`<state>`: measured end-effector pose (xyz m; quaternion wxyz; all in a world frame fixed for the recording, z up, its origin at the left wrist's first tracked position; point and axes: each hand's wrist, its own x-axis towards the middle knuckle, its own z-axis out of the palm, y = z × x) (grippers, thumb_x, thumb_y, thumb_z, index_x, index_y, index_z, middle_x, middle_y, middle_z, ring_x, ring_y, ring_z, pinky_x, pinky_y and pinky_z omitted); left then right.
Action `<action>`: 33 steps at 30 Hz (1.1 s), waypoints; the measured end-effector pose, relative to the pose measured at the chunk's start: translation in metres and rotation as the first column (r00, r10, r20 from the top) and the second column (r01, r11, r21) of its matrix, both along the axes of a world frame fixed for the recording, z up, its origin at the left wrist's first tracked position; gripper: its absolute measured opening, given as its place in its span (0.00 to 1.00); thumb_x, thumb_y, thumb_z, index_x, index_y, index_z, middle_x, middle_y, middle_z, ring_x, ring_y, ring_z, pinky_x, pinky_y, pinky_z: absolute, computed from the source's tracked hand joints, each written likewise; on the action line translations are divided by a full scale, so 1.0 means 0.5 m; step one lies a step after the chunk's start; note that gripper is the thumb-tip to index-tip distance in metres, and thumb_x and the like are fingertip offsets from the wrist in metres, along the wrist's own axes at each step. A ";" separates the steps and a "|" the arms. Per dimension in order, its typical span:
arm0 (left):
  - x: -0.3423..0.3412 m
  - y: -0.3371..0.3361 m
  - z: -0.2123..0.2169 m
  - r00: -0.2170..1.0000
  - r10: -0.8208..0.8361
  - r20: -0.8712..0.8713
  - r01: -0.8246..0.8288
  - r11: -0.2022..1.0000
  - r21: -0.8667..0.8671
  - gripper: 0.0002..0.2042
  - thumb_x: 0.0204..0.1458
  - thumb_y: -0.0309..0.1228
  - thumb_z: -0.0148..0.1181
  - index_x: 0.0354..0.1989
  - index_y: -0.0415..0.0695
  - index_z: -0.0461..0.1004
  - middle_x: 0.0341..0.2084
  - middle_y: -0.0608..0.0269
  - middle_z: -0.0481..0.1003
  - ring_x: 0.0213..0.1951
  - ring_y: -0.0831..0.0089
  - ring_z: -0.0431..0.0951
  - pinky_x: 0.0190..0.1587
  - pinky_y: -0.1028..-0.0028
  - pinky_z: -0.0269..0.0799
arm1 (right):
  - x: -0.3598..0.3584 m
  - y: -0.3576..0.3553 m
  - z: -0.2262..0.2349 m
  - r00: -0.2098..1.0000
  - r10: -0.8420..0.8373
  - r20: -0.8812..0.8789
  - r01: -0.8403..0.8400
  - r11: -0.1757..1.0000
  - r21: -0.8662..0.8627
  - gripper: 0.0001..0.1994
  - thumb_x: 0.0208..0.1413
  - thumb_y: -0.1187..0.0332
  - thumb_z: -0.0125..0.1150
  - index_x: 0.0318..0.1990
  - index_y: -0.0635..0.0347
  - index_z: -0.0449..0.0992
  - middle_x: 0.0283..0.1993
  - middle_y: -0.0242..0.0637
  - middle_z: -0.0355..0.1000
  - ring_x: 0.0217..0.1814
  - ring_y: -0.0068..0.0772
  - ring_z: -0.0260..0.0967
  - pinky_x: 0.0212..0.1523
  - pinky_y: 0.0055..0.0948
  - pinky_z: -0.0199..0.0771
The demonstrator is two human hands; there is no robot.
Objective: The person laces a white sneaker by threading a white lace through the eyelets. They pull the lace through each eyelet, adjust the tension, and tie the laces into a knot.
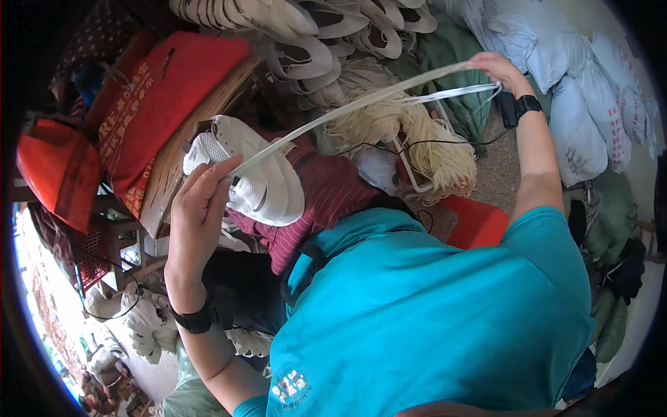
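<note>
A long pale strip [347, 105] runs diagonally, pulled nearly straight between my two hands. My left hand [201, 198] is closed, pinching its near end by the thumb, right against a white shoe [274, 184]. At the upper right, my outstretched right arm ends in my right hand [497, 69], fingers closed on the strip's far end. A thinner white strip [455, 91] stretches left from just beneath that hand; whether the hand holds it too, I cannot tell. The shoe lies on dark red striped cloth [323, 187] over my lap, and my left hand partly covers it.
Bundles of cream strips [438, 149] fill a crate beyond my lap. Several shoe uppers [306, 59] are heaped at the top. A wooden bench [198, 104] bears a red cloth [174, 90] on the left. White sacks [577, 90] stand right, and a black cable [445, 142] crosses the crate.
</note>
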<state>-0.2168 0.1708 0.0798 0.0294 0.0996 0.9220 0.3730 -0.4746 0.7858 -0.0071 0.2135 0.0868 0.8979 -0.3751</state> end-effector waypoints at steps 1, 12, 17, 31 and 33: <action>-0.012 0.007 -0.007 0.999 -0.004 -0.044 0.003 1.000 -0.030 0.15 0.59 0.17 0.53 0.54 0.40 0.76 0.35 0.56 0.75 0.36 0.67 0.77 0.39 0.74 0.70 | -0.013 0.066 -0.029 1.000 -0.025 -0.011 0.026 0.996 0.080 0.11 0.54 0.59 0.69 0.39 0.54 0.82 0.23 0.21 0.66 0.21 0.16 0.55 0.21 0.23 0.52; -0.044 0.019 -0.067 0.810 0.155 -0.566 -0.265 0.957 -0.117 0.17 0.59 0.20 0.55 0.57 0.44 0.75 0.51 0.55 0.73 0.52 0.66 0.74 0.50 0.71 0.75 | 0.183 0.259 -0.351 0.959 -0.014 0.284 -0.213 0.627 0.750 0.20 0.48 0.58 0.62 0.41 0.66 0.81 0.46 0.56 0.77 0.50 0.57 0.76 0.51 0.44 0.76; 0.023 -0.018 -0.092 0.877 0.269 -0.398 -0.282 0.959 0.026 0.13 0.59 0.19 0.55 0.51 0.38 0.77 0.48 0.55 0.74 0.49 0.66 0.75 0.54 0.71 0.70 | 0.235 0.018 -0.408 0.955 0.105 0.278 -0.272 0.689 0.672 0.17 0.52 0.63 0.58 0.47 0.61 0.80 0.51 0.50 0.76 0.53 0.55 0.73 0.52 0.47 0.73; 0.148 -0.037 -0.144 0.788 0.606 -0.109 -0.553 0.775 0.306 0.10 0.65 0.23 0.52 0.48 0.33 0.76 0.47 0.60 0.72 0.40 0.78 0.74 0.45 0.78 0.73 | 0.111 -0.242 -0.472 0.717 0.568 -0.404 -0.232 0.741 0.631 0.08 0.47 0.71 0.66 0.35 0.55 0.75 0.42 0.40 0.70 0.51 0.45 0.68 0.49 0.42 0.70; 0.157 -0.036 -0.151 0.789 0.599 -0.132 -0.542 0.782 0.307 0.09 0.64 0.22 0.52 0.47 0.33 0.76 0.46 0.60 0.73 0.39 0.78 0.75 0.44 0.79 0.73 | 0.085 -0.251 -0.440 0.799 0.545 -0.255 -0.326 0.749 0.577 0.08 0.47 0.71 0.63 0.36 0.57 0.77 0.41 0.45 0.74 0.48 0.49 0.71 0.48 0.44 0.72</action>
